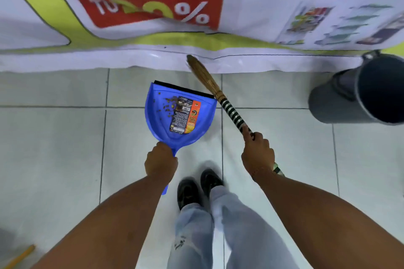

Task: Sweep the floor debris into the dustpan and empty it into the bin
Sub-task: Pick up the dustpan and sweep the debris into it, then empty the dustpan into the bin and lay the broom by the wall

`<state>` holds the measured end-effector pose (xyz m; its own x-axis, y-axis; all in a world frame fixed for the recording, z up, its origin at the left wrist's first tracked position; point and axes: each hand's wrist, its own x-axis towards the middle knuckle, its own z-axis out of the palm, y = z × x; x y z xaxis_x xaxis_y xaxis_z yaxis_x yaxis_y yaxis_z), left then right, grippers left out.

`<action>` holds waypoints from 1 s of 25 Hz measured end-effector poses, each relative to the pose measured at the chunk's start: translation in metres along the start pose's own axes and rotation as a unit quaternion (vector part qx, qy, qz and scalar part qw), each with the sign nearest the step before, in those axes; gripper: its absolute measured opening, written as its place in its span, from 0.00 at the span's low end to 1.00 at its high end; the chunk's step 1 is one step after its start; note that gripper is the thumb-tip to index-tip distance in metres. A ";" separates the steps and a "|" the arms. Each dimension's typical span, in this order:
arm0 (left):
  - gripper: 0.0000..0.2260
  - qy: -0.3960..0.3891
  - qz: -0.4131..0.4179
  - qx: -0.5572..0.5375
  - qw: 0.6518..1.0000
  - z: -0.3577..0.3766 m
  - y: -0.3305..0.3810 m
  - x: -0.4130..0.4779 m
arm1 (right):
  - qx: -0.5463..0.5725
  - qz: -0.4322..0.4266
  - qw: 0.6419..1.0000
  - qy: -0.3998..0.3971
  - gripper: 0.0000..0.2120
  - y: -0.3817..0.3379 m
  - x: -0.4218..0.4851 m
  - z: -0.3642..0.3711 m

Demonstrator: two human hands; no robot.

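Your left hand [161,162] wraps tight around the handle of the light, stiff blue plastic dustpan [161,120], so keep it flat or the loose brown crumbs [168,105] slide out, while your right hand [258,152] grips the striped straw broom [231,113].

Dustpan [161,113] and broom [215,91] in hand

This looks like a shop: a large printed sale banner [153,17] hangs ahead, with a red panel bearing a big percent sign and a yellow-green sweep, and beside it a poster [341,24] of small product pictures. The floor [54,137] is pale square tile, and a grey bin [358,94] stands near the banner
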<state>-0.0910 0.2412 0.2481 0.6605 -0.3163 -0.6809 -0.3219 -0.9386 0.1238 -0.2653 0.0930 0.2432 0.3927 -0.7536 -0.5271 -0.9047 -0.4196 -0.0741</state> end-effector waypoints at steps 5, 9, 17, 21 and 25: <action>0.14 0.007 0.085 0.038 0.996 -0.008 0.089 -0.049 | 0.056 0.104 0.993 0.021 0.30 0.071 -0.008 -0.037; 0.16 0.024 0.156 0.084 0.984 0.013 0.180 -0.061 | 0.084 0.158 0.984 0.011 0.28 0.142 0.012 -0.039; 0.20 0.040 0.298 0.232 0.925 0.081 0.417 -0.063 | 0.100 0.123 0.985 -0.061 0.21 0.284 0.054 -0.045; 0.15 0.013 0.378 0.298 0.877 0.111 0.522 -0.078 | 0.098 0.096 0.986 -0.096 0.23 0.345 0.078 -0.061; 0.18 -0.072 0.345 0.286 0.891 0.123 0.595 -0.093 | 0.104 0.082 0.985 -0.113 0.25 0.372 0.095 -0.070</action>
<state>-0.4274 -0.2709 0.2962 0.0910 -0.7309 -0.6764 -0.9382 -0.2907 0.1879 -0.5532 -0.1706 0.2249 0.2127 -0.6607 -0.7199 -0.9764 -0.1710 -0.1316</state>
